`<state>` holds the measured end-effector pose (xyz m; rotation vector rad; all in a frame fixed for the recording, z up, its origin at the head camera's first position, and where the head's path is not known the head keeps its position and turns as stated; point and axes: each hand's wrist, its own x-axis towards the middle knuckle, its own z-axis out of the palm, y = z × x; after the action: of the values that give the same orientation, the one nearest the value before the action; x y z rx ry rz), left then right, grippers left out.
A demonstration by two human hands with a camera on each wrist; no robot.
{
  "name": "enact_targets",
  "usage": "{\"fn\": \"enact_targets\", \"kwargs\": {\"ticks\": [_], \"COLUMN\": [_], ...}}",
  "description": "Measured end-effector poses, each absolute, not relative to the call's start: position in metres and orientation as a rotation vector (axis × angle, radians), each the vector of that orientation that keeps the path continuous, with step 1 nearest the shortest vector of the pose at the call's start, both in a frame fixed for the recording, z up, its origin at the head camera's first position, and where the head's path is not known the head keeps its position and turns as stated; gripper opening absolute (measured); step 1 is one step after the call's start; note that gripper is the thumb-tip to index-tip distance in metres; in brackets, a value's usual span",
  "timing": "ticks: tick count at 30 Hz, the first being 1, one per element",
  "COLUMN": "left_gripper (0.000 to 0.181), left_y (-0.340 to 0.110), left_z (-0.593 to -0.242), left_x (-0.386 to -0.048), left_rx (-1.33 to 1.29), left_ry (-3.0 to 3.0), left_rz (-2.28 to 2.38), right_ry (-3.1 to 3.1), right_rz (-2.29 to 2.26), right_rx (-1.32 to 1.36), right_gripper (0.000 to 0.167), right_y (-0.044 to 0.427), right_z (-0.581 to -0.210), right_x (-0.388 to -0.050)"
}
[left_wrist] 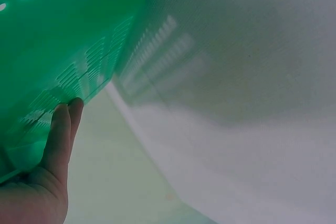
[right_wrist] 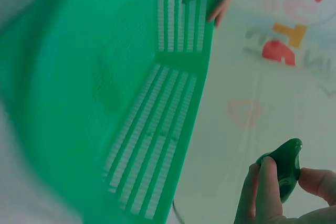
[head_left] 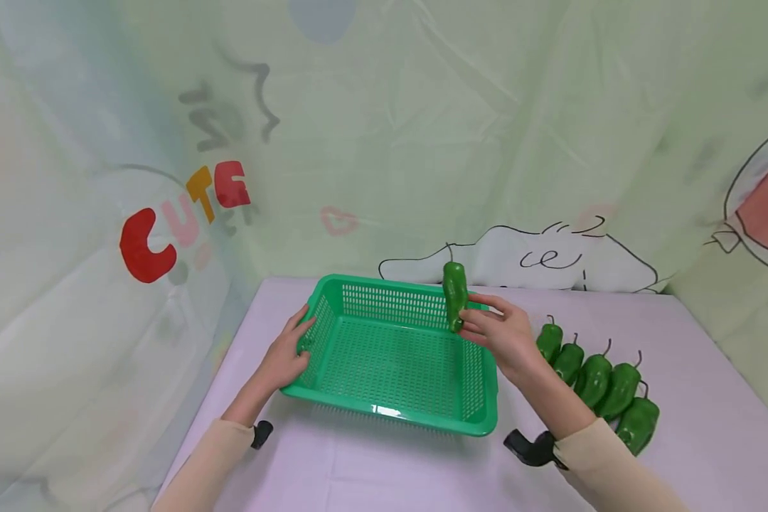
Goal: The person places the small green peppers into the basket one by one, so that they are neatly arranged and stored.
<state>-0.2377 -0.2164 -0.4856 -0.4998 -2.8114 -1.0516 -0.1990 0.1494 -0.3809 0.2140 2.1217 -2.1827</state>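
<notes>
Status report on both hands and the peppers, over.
Left hand holding left side of green basket. Right hand pinching green pepper, stem up. Five other peppers visible, right of basket. No obstruction seen.

Clothed in long, plain cream sleeves (head_left: 205, 464), finished with straight cuffs (head_left: 237, 431). Fitted beside each cuff with a black attachment (head_left: 532, 454), visibly curved at right.

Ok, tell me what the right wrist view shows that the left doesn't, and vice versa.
Only the right wrist view shows the right hand pinching a pepper, and letters on the backdrop.
Only the left wrist view shows striped light patches on the table.
Both show the basket, the left hand and some backdrop.
</notes>
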Motion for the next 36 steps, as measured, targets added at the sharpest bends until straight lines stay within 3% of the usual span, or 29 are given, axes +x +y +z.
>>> {"fn": "enact_targets", "kwargs": {"ticks": [17, 32, 36], "left_gripper": [0.073, 0.074, 0.073], "left_y": [-0.216, -0.217, -0.215], "left_z": [-0.488, -0.485, -0.485], "left_x": [-0.241, -0.241, -0.239], "left_rx": [-0.487, -0.494, -0.508], "left_ry": [-2.811, -2.814, -2.808], "left_rz": [-1.063, -1.064, -1.062], "right_ry": [1.809, 1.862, 1.929], "right_rz": [-2.307, -2.132, -2.054], "right_rx": [0.277, 0.383, 0.390], "right_gripper": [0.040, 0.041, 0.048], "right_y": [0.017, -0.036, -0.044], "right_z": [-0.407, -0.453, -0.464], "right_x": [-0.222, -0.228, -0.229]}}
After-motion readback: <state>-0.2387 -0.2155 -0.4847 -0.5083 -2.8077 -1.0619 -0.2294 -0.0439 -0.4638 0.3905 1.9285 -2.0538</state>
